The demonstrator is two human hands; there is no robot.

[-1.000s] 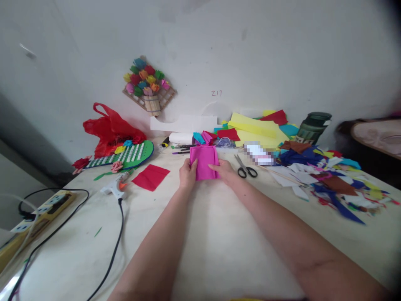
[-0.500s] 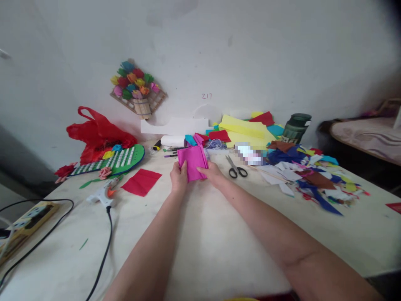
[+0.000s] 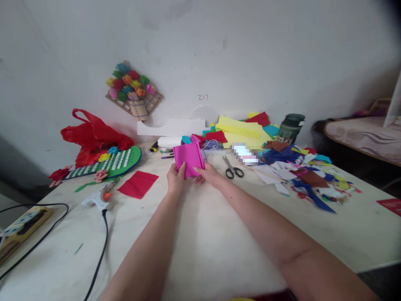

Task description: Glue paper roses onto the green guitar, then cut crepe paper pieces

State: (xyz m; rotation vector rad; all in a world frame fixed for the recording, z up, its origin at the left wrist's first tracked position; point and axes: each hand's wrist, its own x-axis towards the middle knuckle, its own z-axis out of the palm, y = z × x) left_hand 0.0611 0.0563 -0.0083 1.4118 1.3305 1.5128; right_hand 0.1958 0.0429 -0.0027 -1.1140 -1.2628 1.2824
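Observation:
Both hands hold a magenta piece of paper [image 3: 189, 156] up over the middle of the table, its right edge folded over in a narrow strip. My left hand [image 3: 176, 177] is closed on its lower left corner, thumb on the front face. At the lower right edge, my right hand [image 3: 208, 173] pinches it, with the thumb in front and fingers partly hidden behind. To the right lie scissors [image 3: 232, 168] with black handles, blades apart. A red paper square [image 3: 138, 184] rests flat to the left of my left hand.
A white glue gun [image 3: 99, 197] with a black cord lies at left, near a power strip [image 3: 23, 228]. Behind it are a green woven board [image 3: 125, 163] and a red plastic bag [image 3: 94, 133]. Paper scraps [image 3: 313, 175], yellow sheets [image 3: 239, 129] and a dark green bottle [image 3: 290, 128] stand at right.
The view has shifted slightly, so most things sit a little further left. Both hands keep hold of the magenta paper, and the right fingers have shifted a little at its lower edge.

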